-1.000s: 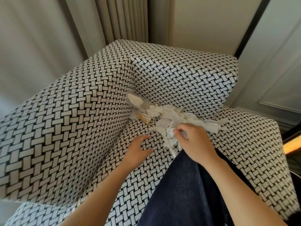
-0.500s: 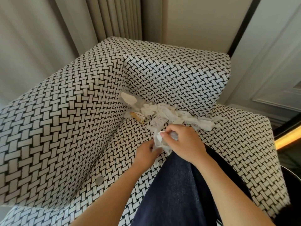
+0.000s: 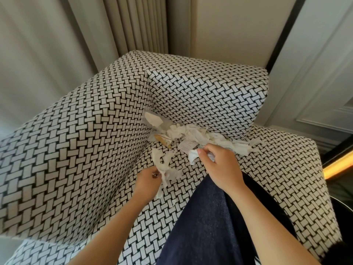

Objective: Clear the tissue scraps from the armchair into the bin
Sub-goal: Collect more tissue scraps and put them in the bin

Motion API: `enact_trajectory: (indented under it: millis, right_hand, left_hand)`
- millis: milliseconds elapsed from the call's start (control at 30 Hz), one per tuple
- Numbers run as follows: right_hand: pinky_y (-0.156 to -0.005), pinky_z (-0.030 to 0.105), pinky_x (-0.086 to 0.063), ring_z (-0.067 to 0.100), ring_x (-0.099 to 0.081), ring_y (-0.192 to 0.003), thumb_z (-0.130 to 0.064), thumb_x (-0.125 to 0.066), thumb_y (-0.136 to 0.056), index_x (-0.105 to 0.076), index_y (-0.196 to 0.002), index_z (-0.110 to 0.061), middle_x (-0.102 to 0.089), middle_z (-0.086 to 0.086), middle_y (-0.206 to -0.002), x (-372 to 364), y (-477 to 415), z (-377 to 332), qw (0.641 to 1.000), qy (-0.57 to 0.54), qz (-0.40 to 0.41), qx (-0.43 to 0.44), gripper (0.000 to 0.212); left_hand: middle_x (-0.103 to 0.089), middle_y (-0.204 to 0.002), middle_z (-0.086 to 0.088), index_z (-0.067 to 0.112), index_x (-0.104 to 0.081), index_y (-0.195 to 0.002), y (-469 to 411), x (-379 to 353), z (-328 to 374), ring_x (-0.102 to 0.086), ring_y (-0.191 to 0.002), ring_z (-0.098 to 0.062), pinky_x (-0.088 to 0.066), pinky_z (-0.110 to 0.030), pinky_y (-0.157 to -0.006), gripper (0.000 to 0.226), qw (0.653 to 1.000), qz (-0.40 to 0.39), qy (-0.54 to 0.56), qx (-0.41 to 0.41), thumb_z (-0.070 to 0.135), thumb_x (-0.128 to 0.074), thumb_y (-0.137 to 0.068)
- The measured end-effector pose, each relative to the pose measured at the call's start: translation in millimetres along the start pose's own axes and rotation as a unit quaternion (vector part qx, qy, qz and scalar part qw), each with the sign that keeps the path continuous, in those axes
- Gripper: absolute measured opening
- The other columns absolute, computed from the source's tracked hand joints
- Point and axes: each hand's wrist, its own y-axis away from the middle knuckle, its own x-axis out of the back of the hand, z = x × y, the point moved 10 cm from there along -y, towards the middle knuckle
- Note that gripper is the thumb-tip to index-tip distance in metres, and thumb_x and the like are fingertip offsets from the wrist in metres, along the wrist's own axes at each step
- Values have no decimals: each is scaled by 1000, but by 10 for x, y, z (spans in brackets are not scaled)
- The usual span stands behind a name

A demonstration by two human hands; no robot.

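Tissue scraps (image 3: 191, 131) lie just beyond left hand (image 3: 148, 180) and right hand (image 3: 221, 165), each pinching a piece.

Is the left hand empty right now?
No, the left hand pinches a torn tissue strip, while the right hand grips a tissue wad.

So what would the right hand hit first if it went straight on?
Probably the heap of torn white tissue scraps just ahead of the right hand, in the corner of the black-and-white woven armchair; depth is unclear.

Woven-cloth armchair (image 3: 80, 146), crumpled paper tissue scraps (image 3: 193, 132)
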Motion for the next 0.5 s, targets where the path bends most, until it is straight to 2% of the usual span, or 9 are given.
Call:
enact_trajectory:
  millis: [67, 133, 200, 367, 467, 500]
  right_hand:
    - [-48, 14, -28, 3, -46, -47, -30, -53, -93, -59, -71, -19, -45, -15, -50, 30, 11, -9, 1000, -15, 8, -1, 26]
    - [-46, 14, -28, 2, -47, -48, -29, -54, -93, -58, -69, -19, -44, -13, -48, 46, 16, -19, 999, -31, 10, -2, 26]
    - [-47, 14, -31, 2, -48, -50, -28, -55, -93, -59, -69, -18, -47, -12, -50, 56, 22, -22, 999, -52, 10, -6, 26]
    - [-54, 12, -33, 0, -44, -52, -23, -56, -92, -60, -69, -15, -52, -14, -53, 152, 104, 43, 984, -171, 22, -54, 24]
    - [-63, 9, -38, 0, -51, -63, -19, -56, -92, -63, -72, -12, -58, -8, -63, 267, 148, 59, 967, -243, 26, -77, 22]
    - [-67, 8, -39, 5, -56, -71, -19, -56, -92, -64, -73, -12, -62, -3, -70, 305, 161, 68, 963, -254, 22, -81, 21]
  left_hand:
    - [-63, -87, 7, 20, -69, -96, -4, 86, 102, -55, -67, -5, -43, -16, -55, 15, 995, -8, -89, -47, 20, -54, -92]
    - [-64, -95, 4, 17, -70, -98, -1, 129, 244, -59, -79, -11, -52, -28, -69, 17, 982, -22, -162, -98, 19, -54, -91]
    - [-64, -94, 2, 16, -70, -94, 18, 205, 404, -60, -80, -15, -54, -37, -73, 16, 970, -17, -204, -132, 19, -54, -91]
    - [-63, -95, 3, 14, -69, -96, 84, 322, 884, -59, -83, -14, -53, -33, -74, 16, 963, -6, -203, -180, 18, -54, -91]
    - [-66, -98, 4, 15, -68, -101, 123, 300, 1203, -62, -83, -13, -52, -27, -74, 18, 961, -18, -178, -209, 16, -54, -91]
    - [-67, -97, 2, 14, -68, -102, 128, 281, 1297, -63, -83, -15, -52, -26, -74, 19, 960, -23, -179, -213, 15, -53, -91]
